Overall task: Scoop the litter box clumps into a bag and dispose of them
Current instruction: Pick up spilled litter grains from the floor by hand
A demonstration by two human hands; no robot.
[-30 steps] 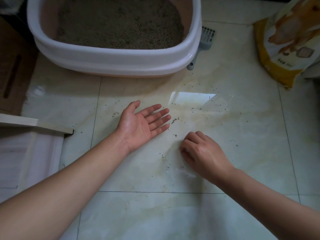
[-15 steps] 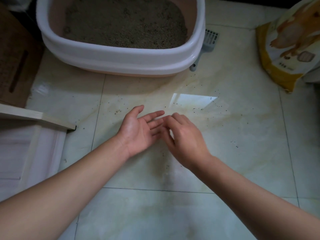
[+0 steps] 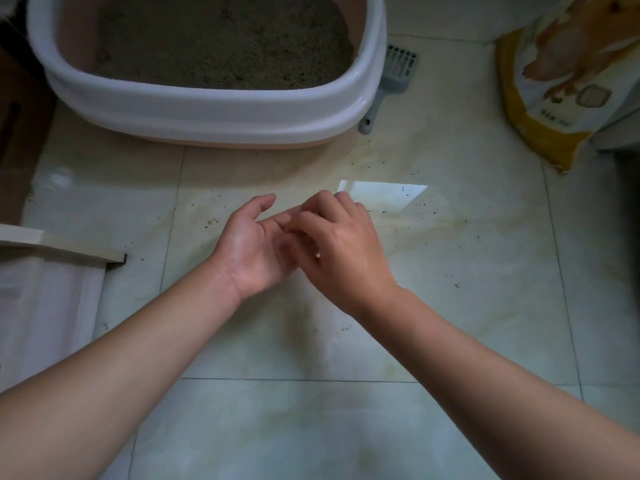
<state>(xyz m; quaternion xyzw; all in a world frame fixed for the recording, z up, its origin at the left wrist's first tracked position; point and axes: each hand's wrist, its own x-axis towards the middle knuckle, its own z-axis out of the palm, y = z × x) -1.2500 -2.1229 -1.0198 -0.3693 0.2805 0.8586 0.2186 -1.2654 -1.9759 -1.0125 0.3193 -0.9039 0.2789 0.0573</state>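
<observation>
A patch of reflected light lay bright on the pale marbled floor tiles. Dark grains were scattered on the tiles around the patch, both left and right of it. Up and to the right of the patch a yellow sack printed with an animal leaned. Far left of the patch stood a brown cardboard box. Below that box was a pale wooden ledge over white panelling.

Litter box — white rim, pink base — sits on the floor, filled with grey-brown litter. Grey slotted scoop lies just beside its right side, handle nearest.
</observation>
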